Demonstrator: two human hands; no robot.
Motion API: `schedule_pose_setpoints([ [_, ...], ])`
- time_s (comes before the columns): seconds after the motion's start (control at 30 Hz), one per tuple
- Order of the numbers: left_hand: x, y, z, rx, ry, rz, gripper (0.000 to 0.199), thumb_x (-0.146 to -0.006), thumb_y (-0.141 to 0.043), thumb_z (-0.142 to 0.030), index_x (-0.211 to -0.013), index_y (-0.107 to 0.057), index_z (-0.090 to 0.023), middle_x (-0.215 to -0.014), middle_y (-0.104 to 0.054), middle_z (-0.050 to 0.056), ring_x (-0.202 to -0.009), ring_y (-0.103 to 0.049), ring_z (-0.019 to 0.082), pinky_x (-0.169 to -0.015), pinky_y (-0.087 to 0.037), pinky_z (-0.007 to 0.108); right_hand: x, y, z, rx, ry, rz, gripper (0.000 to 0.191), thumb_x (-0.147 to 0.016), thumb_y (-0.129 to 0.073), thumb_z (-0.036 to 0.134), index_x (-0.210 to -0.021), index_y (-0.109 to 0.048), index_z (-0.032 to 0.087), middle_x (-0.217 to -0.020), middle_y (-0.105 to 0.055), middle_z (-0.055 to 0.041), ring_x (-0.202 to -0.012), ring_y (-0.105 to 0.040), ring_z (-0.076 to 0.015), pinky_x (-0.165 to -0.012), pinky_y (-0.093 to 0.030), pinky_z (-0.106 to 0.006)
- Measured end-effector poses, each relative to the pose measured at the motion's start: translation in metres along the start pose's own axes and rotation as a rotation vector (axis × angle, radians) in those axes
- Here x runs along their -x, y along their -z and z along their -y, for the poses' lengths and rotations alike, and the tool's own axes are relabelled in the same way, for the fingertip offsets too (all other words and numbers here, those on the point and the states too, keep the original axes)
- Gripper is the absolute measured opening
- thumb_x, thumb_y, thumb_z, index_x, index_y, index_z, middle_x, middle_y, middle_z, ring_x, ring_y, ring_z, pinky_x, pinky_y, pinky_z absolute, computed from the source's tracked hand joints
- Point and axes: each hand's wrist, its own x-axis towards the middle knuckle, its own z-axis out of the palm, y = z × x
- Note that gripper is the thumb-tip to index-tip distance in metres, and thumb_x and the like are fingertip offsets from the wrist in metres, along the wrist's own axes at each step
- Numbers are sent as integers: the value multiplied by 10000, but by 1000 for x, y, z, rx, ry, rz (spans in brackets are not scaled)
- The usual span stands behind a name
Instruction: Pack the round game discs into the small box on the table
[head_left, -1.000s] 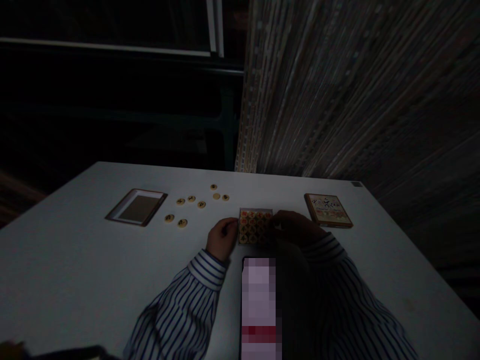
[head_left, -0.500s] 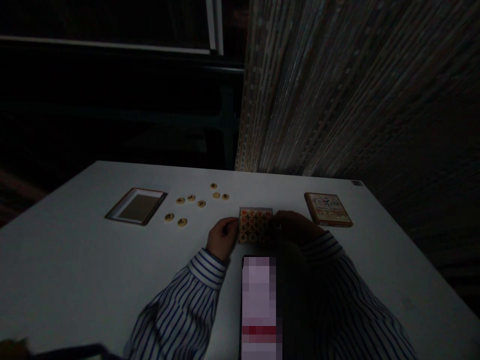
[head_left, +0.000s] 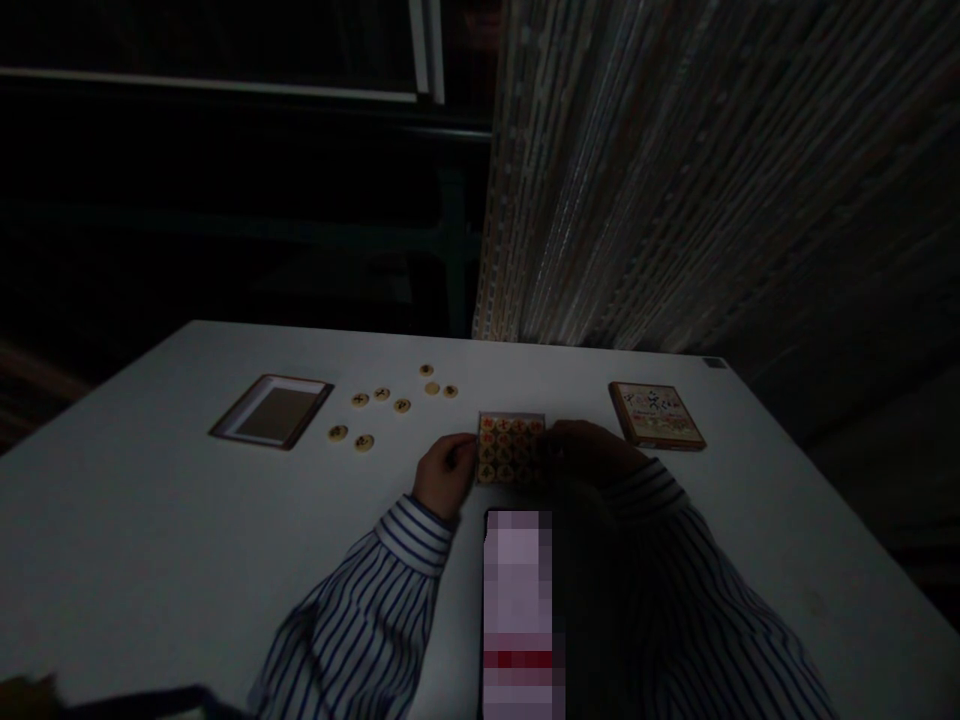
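A small tray (head_left: 511, 414) filled with rows of round wooden pieces, marked in red and black characters, lies at the middle of the white table. My left hand (head_left: 448, 474) is closed at the tray's left edge, its fingertips on the side. At the right edge is my right hand (head_left: 589, 450), dark and in shadow, its fingers curled over that side; fine finger detail is hard to see. Several loose round pieces (head_left: 402, 406) lie on the table to the upper left of my left hand.
An open shallow box (head_left: 274, 412) stands on the table's left. A box with a printed lid (head_left: 660, 415) lies on the right. Close to me, below the tray, is a phone-like object (head_left: 517, 600) with a blurred screen. A strand curtain (head_left: 600, 180) hangs behind the table (head_left: 750, 520).
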Motion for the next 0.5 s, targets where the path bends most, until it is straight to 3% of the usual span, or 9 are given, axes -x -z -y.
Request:
schedule_pose_setpoints([
  [0.5, 0, -1, 8, 12, -15, -9, 248, -743, -558, -340, -898, -671, -183, -879, -683, 64, -800, -625, 178, -742, -500, 318, 0, -1, 1, 21, 7, -9, 246, -806, -492, 230, -973, -670, 193, -931, -664, -80, -831, -608, -173, -699, -440, -248],
])
